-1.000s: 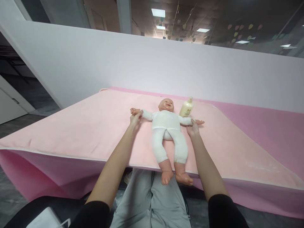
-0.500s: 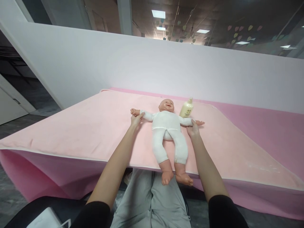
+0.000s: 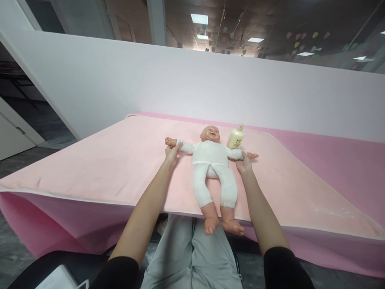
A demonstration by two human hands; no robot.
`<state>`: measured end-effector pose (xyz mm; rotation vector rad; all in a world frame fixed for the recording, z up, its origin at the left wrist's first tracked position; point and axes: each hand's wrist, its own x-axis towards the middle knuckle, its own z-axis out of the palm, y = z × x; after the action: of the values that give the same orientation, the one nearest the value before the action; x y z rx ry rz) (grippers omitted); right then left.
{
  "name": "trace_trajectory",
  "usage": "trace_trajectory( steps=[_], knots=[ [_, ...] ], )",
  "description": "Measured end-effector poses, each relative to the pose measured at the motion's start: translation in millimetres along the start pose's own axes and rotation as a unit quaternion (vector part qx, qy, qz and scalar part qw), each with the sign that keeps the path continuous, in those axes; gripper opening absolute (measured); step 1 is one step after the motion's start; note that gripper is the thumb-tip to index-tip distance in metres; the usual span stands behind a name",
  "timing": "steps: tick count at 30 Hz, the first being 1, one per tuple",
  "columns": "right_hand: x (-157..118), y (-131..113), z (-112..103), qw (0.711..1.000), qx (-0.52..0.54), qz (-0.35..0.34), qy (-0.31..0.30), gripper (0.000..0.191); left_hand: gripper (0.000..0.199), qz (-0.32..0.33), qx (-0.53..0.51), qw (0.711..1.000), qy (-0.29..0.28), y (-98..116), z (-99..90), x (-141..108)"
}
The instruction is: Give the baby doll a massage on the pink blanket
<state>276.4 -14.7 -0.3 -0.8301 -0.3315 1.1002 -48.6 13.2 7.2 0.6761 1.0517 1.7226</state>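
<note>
White-clothed, the doll [image 3: 211,153] lies face-up on the draped table [image 3: 105,160], probably light and soft-bodied; left hand [image 3: 172,152] and right hand [image 3: 245,164] close around its sleeved forearms, seemingly easy holds.

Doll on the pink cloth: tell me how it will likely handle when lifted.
The doll has a white, cloth-like body, so it would probably flex and sag. Its glossy head looks like firmer plastic and may loll back unsupported. Its feet overhang the near edge of the pink cloth, so the legs may dangle.
</note>
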Motion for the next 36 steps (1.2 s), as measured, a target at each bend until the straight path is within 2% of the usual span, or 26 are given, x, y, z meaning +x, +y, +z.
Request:
trace_trajectory(
  steps=[6, 14, 19, 24, 32, 36],
  knots=[
    [-3, -1, 2, 1.000, -0.001, 0.000, 0.007, 0.015, 0.038, -0.007, -0.025, 0.999, -0.032, 2, -0.2, -2],
    [-3, -2, 2, 1.000, -0.009, -0.001, -0.002, 0.016, 0.024, -0.014, -0.038, 0.998, -0.045, 3, 1.0, 1],
    [-2, -2, 1, 1.000, -0.008, 0.004, 0.002, 0.016, 0.026, -0.023, -0.052, 0.997, -0.043, 5, 1.2, -1],
    [-3, -2, 2, 1.000, 0.005, 0.006, 0.008, 0.018, 0.026, -0.056, -0.066, 0.996, -0.028, 6, 1.3, -1],
    [-5, -3, 4, 1.000, 0.005, 0.012, 0.012, 0.021, 0.023, -0.146, -0.139, 0.978, -0.046, 10, -1.5, 1],
    [-5, -3, 4, 1.000, 0.007, 0.013, 0.003, 0.022, 0.021, -0.162, -0.165, 0.971, -0.054, 11, -4.9, 2]
  ],
)
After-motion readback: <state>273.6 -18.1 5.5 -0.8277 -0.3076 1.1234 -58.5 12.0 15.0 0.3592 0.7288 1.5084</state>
